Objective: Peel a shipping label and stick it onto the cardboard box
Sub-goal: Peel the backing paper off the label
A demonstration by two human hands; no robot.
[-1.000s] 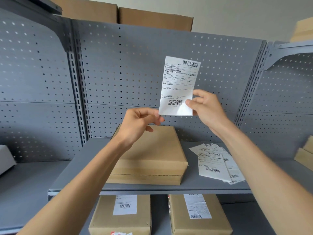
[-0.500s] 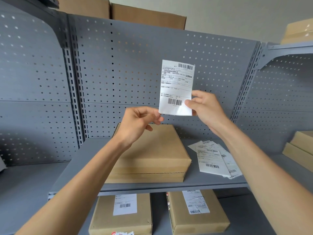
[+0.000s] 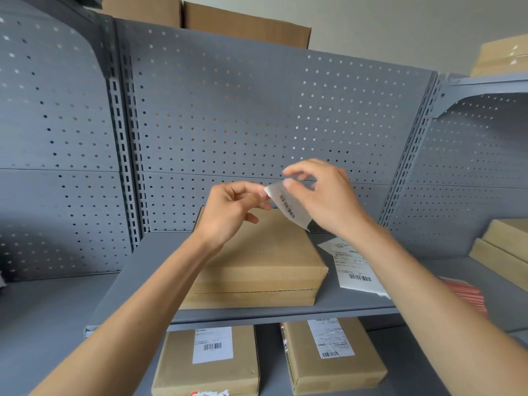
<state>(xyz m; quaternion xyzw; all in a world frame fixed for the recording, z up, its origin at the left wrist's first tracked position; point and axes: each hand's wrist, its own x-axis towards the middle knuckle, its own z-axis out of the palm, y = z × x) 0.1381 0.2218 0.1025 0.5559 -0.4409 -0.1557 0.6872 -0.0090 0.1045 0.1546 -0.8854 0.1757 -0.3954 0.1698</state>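
Your two hands hold the shipping label [image 3: 288, 205] in the air above the far right part of the cardboard box [image 3: 257, 261]. The label is tilted and seen nearly edge-on; its long axis runs from upper left to lower right, with a barcode strip along it and the lower end pointing down toward the box's far right corner. The picture is blurred there, so finer print cannot be read.

Your left hand [image 3: 231, 212] has its grip closed on the label's upper left corner, thumb and forefinger pinching it. Your right hand [image 3: 323, 195] pinches the label's upper edge just beside that, its other fingers curled above it.

The cardboard box lies flat on the grey shelf [image 3: 137, 270], closed, its top bare. To its right on the same shelf lies a stack of loose labels [image 3: 354, 267], partly behind your right forearm. On the level below stand two labelled boxes, one on the left [image 3: 208, 364] and one on the right [image 3: 334, 355]. A perforated grey back panel [image 3: 243, 110] rises behind the shelf.
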